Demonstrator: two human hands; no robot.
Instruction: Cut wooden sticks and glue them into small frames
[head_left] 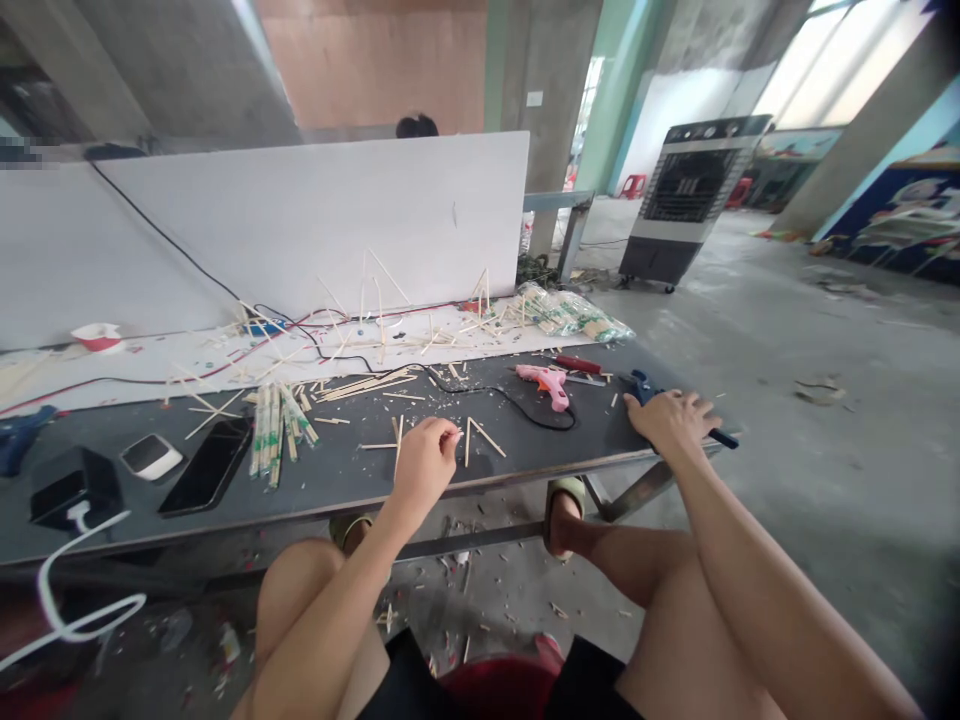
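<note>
My left hand (427, 455) is over the front of the dark table with its fingertips pinched together. Whatever small thing may be in the pinch is too small to make out. Thin wooden sticks (484, 438) lie just beside it, some meeting at an angle. At the table's right corner, my right hand (675, 420) rests with fingers spread over a dark blue hand tool (726, 438); its kind is mostly hidden under the palm. Left of that hand lie a pink glue gun (551, 385) and a red-handled tool (577, 364).
Bundles of wrapped sticks (274, 430), a black phone (208, 465) and a dark box with a white cable (75, 485) occupy the left. A white board (300, 230) stands behind stick frames. More packets (574, 312) lie at the back right. A black cord (465, 388) crosses the table.
</note>
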